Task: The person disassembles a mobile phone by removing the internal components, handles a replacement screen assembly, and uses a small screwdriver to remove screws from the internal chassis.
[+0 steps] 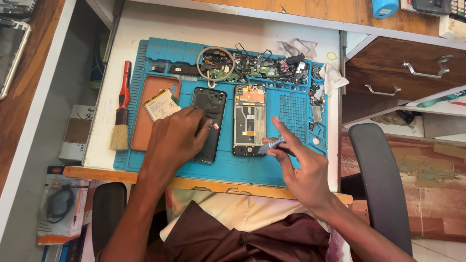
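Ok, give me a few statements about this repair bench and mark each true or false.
1. The left hand rests on the black phone back. True.
2. The right hand is empty. False: it holds a small grey-blue tool.
3. The brush lies right of the mat. False: it lies off the mat's left edge.
4. The open phone frame lies right of the black phone back. True.
5. The orange case sits on the chair. False: it lies on the mat.
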